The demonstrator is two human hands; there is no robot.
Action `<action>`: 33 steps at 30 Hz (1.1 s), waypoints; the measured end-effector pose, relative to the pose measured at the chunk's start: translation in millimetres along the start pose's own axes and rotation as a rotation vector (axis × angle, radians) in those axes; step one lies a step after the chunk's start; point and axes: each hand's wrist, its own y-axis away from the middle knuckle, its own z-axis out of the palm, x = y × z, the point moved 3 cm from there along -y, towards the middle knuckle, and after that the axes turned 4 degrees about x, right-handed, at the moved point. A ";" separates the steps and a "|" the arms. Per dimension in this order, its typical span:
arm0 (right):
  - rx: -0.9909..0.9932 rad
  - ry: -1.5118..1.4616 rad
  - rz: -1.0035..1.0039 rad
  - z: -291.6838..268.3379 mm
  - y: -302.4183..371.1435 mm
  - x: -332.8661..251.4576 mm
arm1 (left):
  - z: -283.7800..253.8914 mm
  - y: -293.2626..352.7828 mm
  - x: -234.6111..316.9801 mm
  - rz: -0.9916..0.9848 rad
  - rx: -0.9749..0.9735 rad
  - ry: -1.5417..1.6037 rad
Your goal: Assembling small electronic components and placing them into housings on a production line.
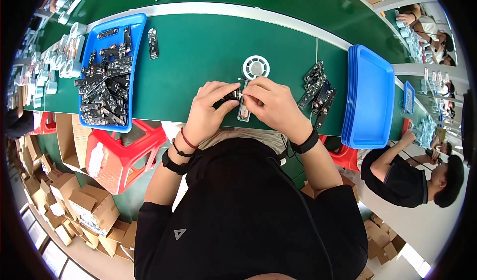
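My left hand [208, 112] and my right hand [272, 103] meet over the near edge of a green table [198, 51]. Between the fingertips of both sits a small black part [232, 95]. A slim silver-framed part [243, 112] lies on the table just below the fingers, partly hidden by my right hand. A white round reel [255, 67] rests just beyond the hands. What exactly the right fingertips pinch is too small to tell.
A blue tray [136, 29] full of several black parts stands at the left, one loose part [153, 43] beside it. A pile of black parts [317, 90] lies right of my hands, then stacked blue trays [370, 96]. Red stools, cardboard boxes and another person are around.
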 end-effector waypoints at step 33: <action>-0.162 0.440 0.089 10.0 -12.3 -1.8 | 4.2 15.4 1.3 0.176 0.180 -0.455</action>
